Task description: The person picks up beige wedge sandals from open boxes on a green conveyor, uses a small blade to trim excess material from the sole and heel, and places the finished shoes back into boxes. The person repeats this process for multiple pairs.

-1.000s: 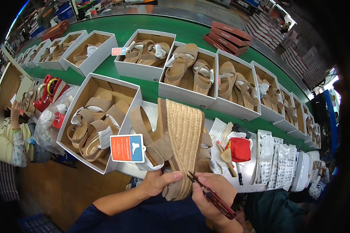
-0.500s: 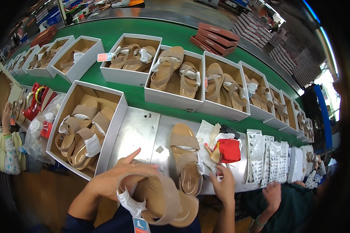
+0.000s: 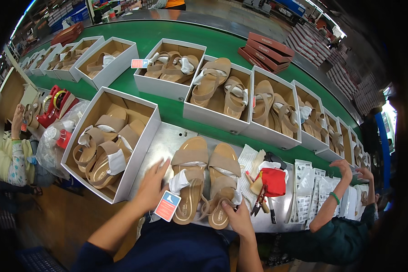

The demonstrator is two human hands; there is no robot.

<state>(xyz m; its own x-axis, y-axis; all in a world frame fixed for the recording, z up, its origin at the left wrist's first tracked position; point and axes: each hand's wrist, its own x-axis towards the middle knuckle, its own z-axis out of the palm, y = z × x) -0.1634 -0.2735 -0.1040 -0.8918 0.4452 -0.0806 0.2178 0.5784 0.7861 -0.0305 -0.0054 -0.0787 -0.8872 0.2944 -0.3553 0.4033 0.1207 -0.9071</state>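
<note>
Two tan sandals lie side by side on the metal worktop in front of me, with white paper wrapped in their straps. At the left sandal point(image 3: 190, 181), my left hand point(image 3: 150, 188) rests beside the strap with its fingers stretched out. A blue and orange tag point(image 3: 168, 206) hangs between that hand and the sandal. My right hand point(image 3: 240, 220) grips the heel end of the right sandal point(image 3: 225, 167), thumb on top. To the left, an open white shoebox point(image 3: 143, 149) holds more tan sandals with paper in their straps.
A red pouch point(image 3: 273, 181), scissors point(image 3: 259, 200) and a white perforated sheet point(image 3: 250, 158) lie to the right, near printed label sheets point(image 3: 301, 190). Open sandal boxes point(image 3: 217, 111) line the green conveyor point(image 3: 122, 102); red-brown lids point(image 3: 269, 50) are stacked beyond. Co-workers' arms point(image 3: 328, 199) show at both sides.
The sandal that my left hand held up has come down onto the worktop, left of the other one. My right hand has moved from beside the scissors to the right sandal's heel.
</note>
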